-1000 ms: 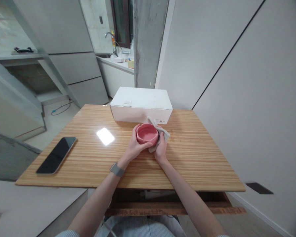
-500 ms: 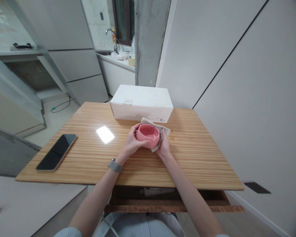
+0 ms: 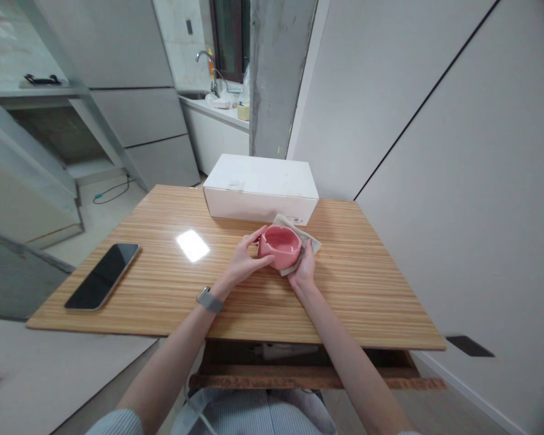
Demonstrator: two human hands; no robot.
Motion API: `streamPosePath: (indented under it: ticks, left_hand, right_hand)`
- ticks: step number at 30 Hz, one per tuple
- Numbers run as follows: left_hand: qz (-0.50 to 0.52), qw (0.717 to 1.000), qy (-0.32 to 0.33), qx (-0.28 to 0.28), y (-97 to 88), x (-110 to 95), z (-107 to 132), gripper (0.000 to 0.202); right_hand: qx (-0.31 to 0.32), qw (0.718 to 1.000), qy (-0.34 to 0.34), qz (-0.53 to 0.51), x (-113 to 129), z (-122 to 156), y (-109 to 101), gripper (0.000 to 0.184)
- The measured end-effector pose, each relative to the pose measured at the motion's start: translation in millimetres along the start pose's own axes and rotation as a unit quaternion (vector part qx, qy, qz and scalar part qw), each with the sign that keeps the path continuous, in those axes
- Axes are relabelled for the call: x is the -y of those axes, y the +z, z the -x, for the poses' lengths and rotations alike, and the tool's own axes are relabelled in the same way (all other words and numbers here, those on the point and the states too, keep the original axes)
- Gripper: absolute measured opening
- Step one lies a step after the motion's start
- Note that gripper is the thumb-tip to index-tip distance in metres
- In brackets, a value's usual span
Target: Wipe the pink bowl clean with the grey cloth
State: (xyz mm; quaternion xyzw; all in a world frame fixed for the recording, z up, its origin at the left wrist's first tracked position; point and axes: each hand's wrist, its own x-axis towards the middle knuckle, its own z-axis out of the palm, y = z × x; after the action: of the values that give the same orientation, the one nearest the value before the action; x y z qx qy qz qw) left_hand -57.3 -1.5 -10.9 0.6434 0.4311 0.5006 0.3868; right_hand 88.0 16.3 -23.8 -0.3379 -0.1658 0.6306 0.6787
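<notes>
A small pink bowl [image 3: 280,244] is held just above the wooden table [image 3: 172,284], tilted a little toward me. My left hand [image 3: 246,258] grips its left side, thumb at the rim and fingers curled round the wall. My right hand [image 3: 304,266] is closed on a grey cloth [image 3: 309,243] pressed against the bowl's right and underside. Part of the cloth sticks out behind the bowl. A watch sits on my left wrist.
A white cardboard box [image 3: 260,188] lies at the table's far edge, right behind the bowl. A black phone [image 3: 102,275] lies face up near the left front corner. A white wall runs along the right. A kitchen counter with a tap stands beyond.
The bowl and both hands have shifted slightly to the right. The bowl has turned in my hands, and more of the cloth now shows behind it.
</notes>
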Motion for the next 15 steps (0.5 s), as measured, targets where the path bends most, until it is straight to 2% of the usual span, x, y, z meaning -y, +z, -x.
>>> streamPosePath:
  ticks: [5,9,12,15]
  left_hand:
    - [-0.062,0.998,0.016,0.000,-8.1,-6,-2,0.089]
    - [-0.003,1.000,-0.009,0.003,-14.7,-7,-3,0.080]
    - [0.028,0.999,-0.009,-0.024,-12.1,-7,-3,0.077]
    - [0.006,0.996,0.020,-0.086,-1.4,-8,-2,0.081]
  right_hand:
    - [0.032,0.999,0.034,0.012,1,1,1,0.041]
    - [0.060,0.997,0.049,0.014,-1,5,5,0.040]
    - [0.076,0.996,0.044,0.012,-3,7,8,0.040]
    - [0.080,0.996,0.033,0.004,-6,9,10,0.040]
